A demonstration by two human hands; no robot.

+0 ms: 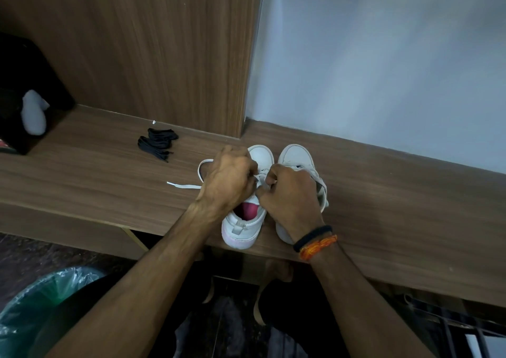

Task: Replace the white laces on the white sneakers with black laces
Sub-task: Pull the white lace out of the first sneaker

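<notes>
Two white sneakers stand side by side on the wooden shelf (383, 193), toes pointing away from me. The left sneaker (246, 226) has a pink inside. My left hand (228, 178) lies over its lacing and pinches the white lace (183, 185), whose loose end trails left across the shelf. My right hand (290, 196) pinches the same lace at the middle of the shoe. It partly covers the right sneaker (295, 153). A bundle of black laces (157, 142) lies to the far left of the shoes, untouched.
A wooden panel (164, 56) rises behind the shelf, with a pale wall (383, 56) to its right. A dark box with a grey object (32, 114) sits at the far left. A bin with a green bag (35, 303) stands below left.
</notes>
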